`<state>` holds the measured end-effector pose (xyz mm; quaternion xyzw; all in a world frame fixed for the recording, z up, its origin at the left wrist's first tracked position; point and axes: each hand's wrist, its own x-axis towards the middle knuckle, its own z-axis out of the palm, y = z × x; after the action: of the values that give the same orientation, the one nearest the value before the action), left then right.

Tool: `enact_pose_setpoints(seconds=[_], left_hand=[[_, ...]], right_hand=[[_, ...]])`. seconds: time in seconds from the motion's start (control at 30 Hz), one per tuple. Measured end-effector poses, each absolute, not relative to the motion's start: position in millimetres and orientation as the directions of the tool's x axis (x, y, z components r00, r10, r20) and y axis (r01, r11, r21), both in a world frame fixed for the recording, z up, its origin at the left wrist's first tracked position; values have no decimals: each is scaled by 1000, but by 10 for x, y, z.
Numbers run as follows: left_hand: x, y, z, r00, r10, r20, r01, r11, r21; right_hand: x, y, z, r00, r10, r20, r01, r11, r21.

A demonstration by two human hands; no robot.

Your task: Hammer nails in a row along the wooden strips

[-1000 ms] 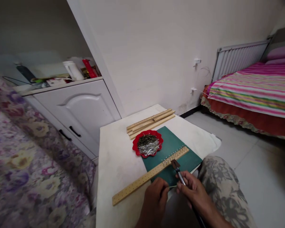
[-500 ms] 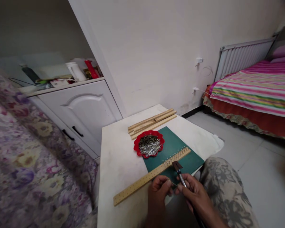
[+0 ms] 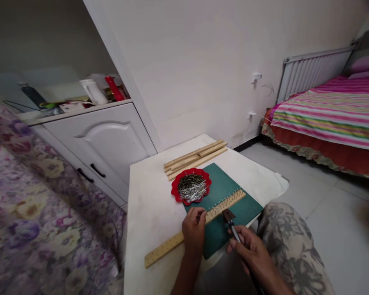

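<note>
A wooden strip [image 3: 164,249] with rows of small holes lies slantwise over the green mat [image 3: 217,241] and table. Several nails [image 3: 230,200] stand upright in its right-hand part. My left hand [image 3: 194,229] is over the strip, thumb and fingers pinched around a nail that is mostly hidden, just left of the standing nails. In my right hand [image 3: 249,248] is a hammer [image 3: 229,215], gripped by its handle, with its head close to the strip's near edge. Behind the strip, a red scalloped bowl [image 3: 176,192] holds a pile of loose nails [image 3: 193,188].
More wooden strips [image 3: 197,157] lie stacked at the back of the white table [image 3: 141,205]. My knee [image 3: 290,237] is against the right side. A white cabinet [image 3: 107,143] and floral curtain [image 3: 33,205] stand left; a bed [image 3: 332,110] is at the right.
My left hand has moved away from the right hand, up and left onto the strip, carrying the thin nail. The right hand with the hammer has barely moved.
</note>
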<state>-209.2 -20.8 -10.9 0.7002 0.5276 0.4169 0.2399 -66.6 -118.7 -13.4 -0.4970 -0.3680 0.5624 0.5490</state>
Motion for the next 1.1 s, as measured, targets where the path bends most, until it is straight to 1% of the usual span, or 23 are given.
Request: enact_pose_setpoints(seconds=[0.27, 0.47, 0.63, 0.73, 0.87, 1.1], left_hand=[[-2093, -207, -110, 118, 940, 320, 593, -325, 737], [-2091, -187, -186, 106, 947, 303, 560, -309, 768], [-2091, -188, -203, 100, 950, 296, 550, -301, 779], [-2095, -190, -206, 99, 950, 295, 572, -297, 764], [-2093, -191, -210, 89, 955, 281, 618, -274, 736], [-2083, -206, -191, 80, 958, 276, 642, -261, 720]], right_hand=[[-648, -1195, -95, 70, 986, -154, -283, -129, -950], [-676, -1116, 103, -46, 992, -114, -274, -122, -954], [-780, -933, 197, -121, 992, -36, -280, -69, -958], [-820, -846, 206, -132, 991, -13, -259, -47, -965], [-824, -793, 192, -152, 988, -25, -195, -55, -979], [-837, -813, 178, -144, 989, -28, -185, -55, -981]])
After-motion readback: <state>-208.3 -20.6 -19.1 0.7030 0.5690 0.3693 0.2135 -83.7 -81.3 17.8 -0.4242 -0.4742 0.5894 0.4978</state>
